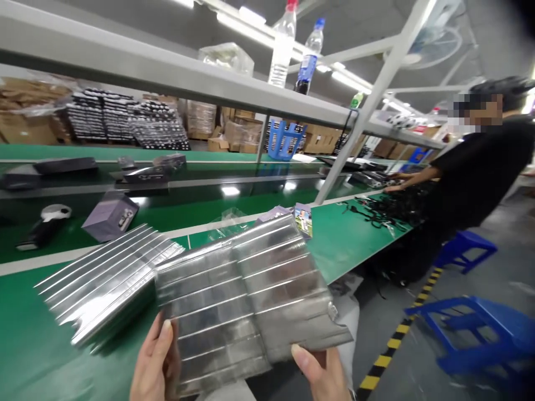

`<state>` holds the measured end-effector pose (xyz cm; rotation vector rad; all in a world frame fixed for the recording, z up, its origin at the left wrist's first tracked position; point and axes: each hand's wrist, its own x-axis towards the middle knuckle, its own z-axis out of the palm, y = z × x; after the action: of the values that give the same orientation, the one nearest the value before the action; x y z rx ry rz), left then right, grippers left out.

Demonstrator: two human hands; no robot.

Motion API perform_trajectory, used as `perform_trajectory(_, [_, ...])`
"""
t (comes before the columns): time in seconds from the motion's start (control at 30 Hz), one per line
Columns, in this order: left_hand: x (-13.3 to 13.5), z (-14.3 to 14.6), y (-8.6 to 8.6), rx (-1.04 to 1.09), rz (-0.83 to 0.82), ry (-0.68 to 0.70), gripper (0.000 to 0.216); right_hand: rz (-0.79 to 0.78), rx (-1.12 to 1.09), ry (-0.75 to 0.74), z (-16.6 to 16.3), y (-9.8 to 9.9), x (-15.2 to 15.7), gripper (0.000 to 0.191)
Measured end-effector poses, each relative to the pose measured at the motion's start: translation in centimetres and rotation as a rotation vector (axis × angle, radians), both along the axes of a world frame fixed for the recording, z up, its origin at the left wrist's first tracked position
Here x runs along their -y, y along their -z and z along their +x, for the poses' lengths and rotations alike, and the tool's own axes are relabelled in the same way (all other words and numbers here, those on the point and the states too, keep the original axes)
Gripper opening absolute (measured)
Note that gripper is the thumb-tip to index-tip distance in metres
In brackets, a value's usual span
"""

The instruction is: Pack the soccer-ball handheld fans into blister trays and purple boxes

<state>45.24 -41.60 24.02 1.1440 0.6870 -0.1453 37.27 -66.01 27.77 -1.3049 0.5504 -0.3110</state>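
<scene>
Between my two hands I hold a shiny, translucent plastic sheet (217, 295) marked with parallel bright lines, tilted over the near edge of the green table. My left hand (156, 356) pinches its lower left side, thumb on top. At the lower right edge, my right hand (321, 370) grips it with the thumb over the front and the fingers hidden behind. Left of it, a similar folded stack of clear plastic film (112, 284) lies on the green table (25, 312). Behind the sheet stands a small box with a picture (303, 218), partly covered.
Beyond the table, a conveyor carries a purple box (111, 216) and a black-and-white device (45, 225). A slanted metal post (359, 133) rises at the table's far side. A person in black (480, 161) works at the right among black cables (384, 214). Blue stools (480, 328) stand on the floor.
</scene>
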Motion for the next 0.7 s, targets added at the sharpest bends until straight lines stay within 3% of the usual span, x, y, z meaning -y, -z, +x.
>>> perform_trajectory(0.2, [2.5,1.7,0.1,-0.066,0.057,0.065,0.086,-0.123,0.033,0.083,2.0,-0.5,1.4,0.088])
perform_trajectory(0.33, [2.6,2.8,0.7,-0.031,0.115,0.104,0.088,-0.044,0.025,0.043,2.3,-0.6,1.4,0.082])
perform_trajectory(0.47, [2.5,3.2,0.4,-0.009,0.068,0.09,0.087,0.002,-0.019,0.037,2.7,-0.6,0.7,0.084])
perform_trajectory(0.57, [2.3,2.8,0.2,-0.106,0.018,0.012,0.083,-0.098,0.034,0.066,3.4,-0.2,1.3,0.08])
perform_trajectory(0.7, [1.0,1.8,1.1,-0.141,0.009,-0.002,0.083,-0.226,-0.014,0.17,4.3,0.4,4.6,0.065])
